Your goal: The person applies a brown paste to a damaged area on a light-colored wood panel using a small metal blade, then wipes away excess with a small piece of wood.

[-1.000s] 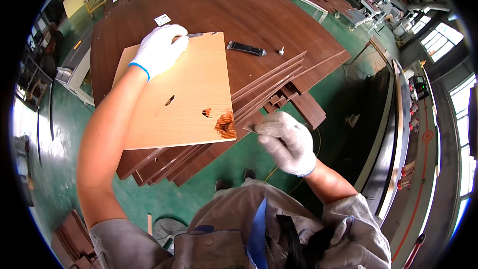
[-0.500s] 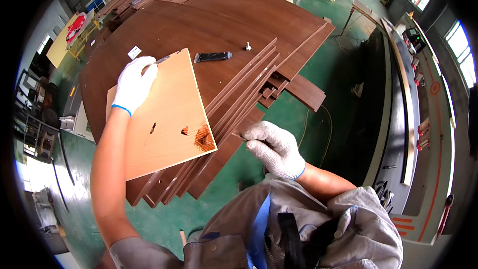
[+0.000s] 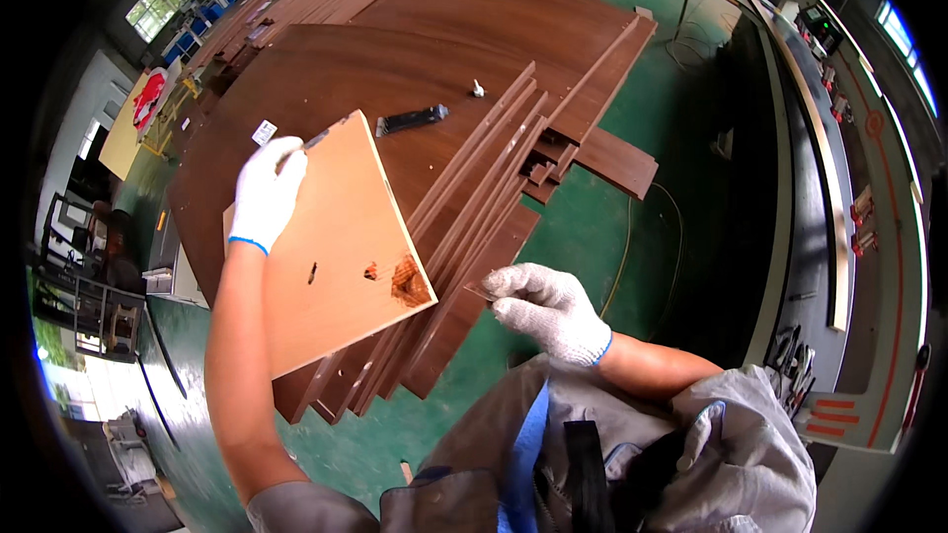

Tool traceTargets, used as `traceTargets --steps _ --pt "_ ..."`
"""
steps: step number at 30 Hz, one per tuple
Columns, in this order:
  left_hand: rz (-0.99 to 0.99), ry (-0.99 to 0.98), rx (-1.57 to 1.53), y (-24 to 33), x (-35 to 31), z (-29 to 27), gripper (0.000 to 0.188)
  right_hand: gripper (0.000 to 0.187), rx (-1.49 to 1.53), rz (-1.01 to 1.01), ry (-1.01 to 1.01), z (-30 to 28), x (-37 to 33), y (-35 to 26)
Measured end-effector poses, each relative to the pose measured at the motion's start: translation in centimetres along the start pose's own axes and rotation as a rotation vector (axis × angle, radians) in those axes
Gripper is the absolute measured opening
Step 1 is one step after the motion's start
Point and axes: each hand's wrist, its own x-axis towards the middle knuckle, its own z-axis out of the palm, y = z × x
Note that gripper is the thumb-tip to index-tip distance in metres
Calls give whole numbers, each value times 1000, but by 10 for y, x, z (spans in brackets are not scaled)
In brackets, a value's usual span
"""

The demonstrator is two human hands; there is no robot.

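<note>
A light wood-coloured board (image 3: 331, 207) lies tilted over a stack of dark brown panels (image 3: 326, 69). My left hand (image 3: 269, 192), in a white glove, is closed on its far left edge; a dark grey patch (image 3: 318, 138) shows on the board by the fingertips. Brown, wet-looking paste (image 3: 411, 282) is smeared at the board's near right corner, with smaller dark marks to its left. Off that corner, my gloved right hand (image 3: 548, 311) pinches a small thin flat piece (image 3: 480, 291), its exact kind too small to tell.
A black squeeze tube (image 3: 412, 119) and a small white nozzle cap (image 3: 478, 89) lie on the panels beyond the board. A white label (image 3: 264, 132) is near my left hand. Narrow brown strips (image 3: 484, 163) are stacked at right. Further right stands a long workbench (image 3: 805, 188) with tools.
The view has shifted slightly, so the board and panels appear a little lower. Both hands keep their grips, and my right hand stays off the board's corner.
</note>
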Motion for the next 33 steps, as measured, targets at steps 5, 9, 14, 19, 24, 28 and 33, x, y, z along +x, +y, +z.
traceTargets --steps 5,9,14,19,24,28,33 --pt "146 16 76 -21 29 3 31 30 88 76 15 -4 -19 1" --pt "73 2 12 -53 28 -4 33 33 117 80 40 -5 -29 16" --pt "110 98 82 -57 30 -10 34 37 124 51 131 -40 -45 5" --pt "-41 136 43 -33 30 -32 35 29 346 -163 321 -101 -59 -4" --pt "103 236 248 151 20 -106 40 17 266 -46 448 -190 -79 7" --pt "224 549 182 320 -59 -53 40 12 301 -6 501 -263 -97 -26" --pt "747 164 314 429 -92 113 26 11 263 -85 545 -358 -105 -77"
